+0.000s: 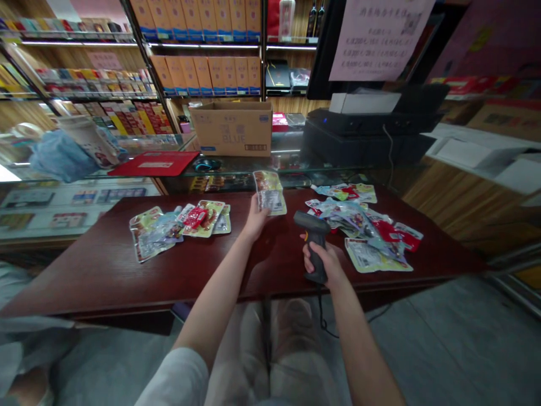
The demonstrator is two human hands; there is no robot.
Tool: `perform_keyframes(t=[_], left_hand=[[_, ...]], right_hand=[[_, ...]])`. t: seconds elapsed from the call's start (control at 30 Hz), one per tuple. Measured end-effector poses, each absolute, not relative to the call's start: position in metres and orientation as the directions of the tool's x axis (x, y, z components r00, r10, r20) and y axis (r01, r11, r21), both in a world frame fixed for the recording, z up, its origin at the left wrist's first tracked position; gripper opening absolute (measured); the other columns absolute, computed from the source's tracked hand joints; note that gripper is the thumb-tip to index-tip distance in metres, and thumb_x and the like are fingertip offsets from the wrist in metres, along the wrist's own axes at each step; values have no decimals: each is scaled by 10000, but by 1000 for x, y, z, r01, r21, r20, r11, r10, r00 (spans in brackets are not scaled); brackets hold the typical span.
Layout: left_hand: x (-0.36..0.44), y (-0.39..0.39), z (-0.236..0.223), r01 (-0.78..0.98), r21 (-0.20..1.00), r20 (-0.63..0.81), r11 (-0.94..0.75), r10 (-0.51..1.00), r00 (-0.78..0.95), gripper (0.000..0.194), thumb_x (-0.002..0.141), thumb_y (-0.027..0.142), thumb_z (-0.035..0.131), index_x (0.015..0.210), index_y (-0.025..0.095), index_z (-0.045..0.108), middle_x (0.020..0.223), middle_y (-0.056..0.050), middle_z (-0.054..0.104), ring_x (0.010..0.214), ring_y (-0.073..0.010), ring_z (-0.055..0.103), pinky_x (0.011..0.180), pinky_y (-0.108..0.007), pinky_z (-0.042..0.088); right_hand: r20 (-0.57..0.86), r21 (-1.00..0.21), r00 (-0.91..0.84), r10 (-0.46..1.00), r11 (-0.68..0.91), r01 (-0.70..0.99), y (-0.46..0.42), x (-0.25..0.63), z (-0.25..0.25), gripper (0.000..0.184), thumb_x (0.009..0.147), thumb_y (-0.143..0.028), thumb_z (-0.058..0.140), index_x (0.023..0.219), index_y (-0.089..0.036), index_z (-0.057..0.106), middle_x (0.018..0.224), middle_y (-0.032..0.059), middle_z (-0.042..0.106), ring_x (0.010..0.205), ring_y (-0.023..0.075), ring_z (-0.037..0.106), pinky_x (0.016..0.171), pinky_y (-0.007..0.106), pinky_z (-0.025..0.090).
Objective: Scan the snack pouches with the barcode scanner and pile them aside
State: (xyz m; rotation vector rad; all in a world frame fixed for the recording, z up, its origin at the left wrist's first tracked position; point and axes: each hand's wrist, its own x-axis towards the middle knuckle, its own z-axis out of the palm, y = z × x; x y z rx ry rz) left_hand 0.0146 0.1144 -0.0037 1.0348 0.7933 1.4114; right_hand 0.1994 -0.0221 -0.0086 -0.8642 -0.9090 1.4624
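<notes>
My left hand [256,219] grips a yellow-and-brown snack packet [270,194] by its lower left edge, held up over the far middle of the table. A black barcode scanner [311,223] is in my right hand [323,260], its head tilted toward the packet and a cord hanging from its handle. The two are a short way apart. On the right of the table lies a heap of snack packets [359,223], red, yellow and clear. A smaller pile of similar packets [158,234] lies left of my left hand.
Behind the dark red table [101,262] runs a glass counter with a cardboard box [236,129], a red folder [156,163] and a computer mouse [207,164]. A black printer-like machine [355,144] stands back right. At the lower left, part of another person [29,361] shows.
</notes>
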Motion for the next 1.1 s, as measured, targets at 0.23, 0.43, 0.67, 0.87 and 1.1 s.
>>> perform_keyframes(t=[0.23, 0.43, 0.67, 0.87, 1.1], left_hand=[[16, 112, -5, -374, 923, 118, -86, 991, 61, 607, 703, 163, 659, 1256, 280, 438, 1222, -35, 633, 1151, -218, 634, 1008, -445, 543], [17, 111, -2, -322, 944, 101, -76, 993, 61, 612, 730, 235, 675, 1297, 273, 450, 1270, -70, 634, 1102, -237, 660, 954, -470, 565], [17, 113, -6, -301, 946, 148, -119, 986, 76, 612, 756, 268, 680, 1325, 243, 456, 1301, -105, 630, 1079, -246, 670, 972, -493, 549], [14, 123, -17, -287, 935, 241, -209, 967, 82, 634, 708, 191, 656, 1311, 228, 463, 1261, -72, 661, 1196, -244, 622, 1102, -457, 448], [8, 124, -12, -64, 955, 293, -291, 956, 24, 566, 731, 147, 602, 1285, 202, 500, 1229, -69, 678, 1144, -226, 641, 1066, -392, 462]], right_hand=[[-35, -897, -45, 998, -51, -439, -21, 200, -9, 436, 736, -444, 773, 1044, -186, 603, 619, -77, 534, 354, 60, 431, 371, 218, 333], [-12, -903, -60, 998, -37, -427, -23, 200, -9, 362, 766, -427, 758, 982, -203, 571, 625, -80, 524, 358, 48, 421, 374, 209, 326], [-2, -903, -51, 999, -24, -430, -22, 201, -13, 366, 773, -424, 751, 1010, -200, 584, 631, -83, 524, 362, 45, 425, 378, 205, 332], [-3, -895, -38, 999, -20, -446, -22, 200, -11, 450, 761, -418, 757, 1117, -189, 605, 617, -84, 525, 354, 51, 424, 373, 212, 320], [-21, -884, -38, 999, -36, -467, -22, 199, -10, 451, 741, -422, 773, 1089, -186, 609, 604, -84, 528, 346, 54, 424, 368, 211, 320]])
